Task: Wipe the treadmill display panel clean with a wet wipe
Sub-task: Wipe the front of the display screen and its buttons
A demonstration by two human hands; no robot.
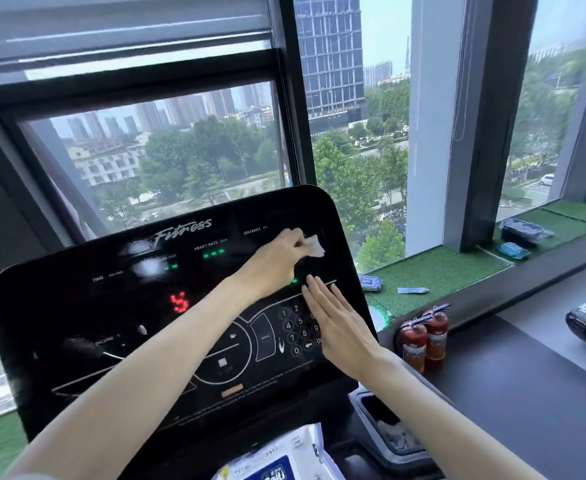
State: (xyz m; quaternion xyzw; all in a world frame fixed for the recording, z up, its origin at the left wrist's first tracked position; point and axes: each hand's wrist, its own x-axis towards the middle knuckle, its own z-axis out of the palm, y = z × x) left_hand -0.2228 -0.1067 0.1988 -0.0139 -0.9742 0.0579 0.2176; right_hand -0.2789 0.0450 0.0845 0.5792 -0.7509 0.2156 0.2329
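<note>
At far right of display panel (77, 306), by DISTANCE label, wet wipe (314, 245) is pinched in curled fingers of left hand (277, 258), against black surface. Right hand (336, 320) laid flat, fingers straight and together, over number keypad (293, 327). Wipe pack (277, 459) seen at near edge, below panel.

The treadmill display panel (111, 306) stands before the window (180, 150). The left hand (274, 261) reaches across to the panel's upper right and pinches the wet wipe (314, 245) there. Just below it, the right hand (336, 323) lies flat over the right side of the numeric keypad (293, 329). A wipes pack (277, 459) lies at the panel's foot, with a side tray (388, 434) to its right. Right of the panel, two fire extinguishers (423, 337) stand below the window sill (440, 271), on which lie a small packet (370, 283), a tube (413, 290) and a lidded container (522, 230).
</note>
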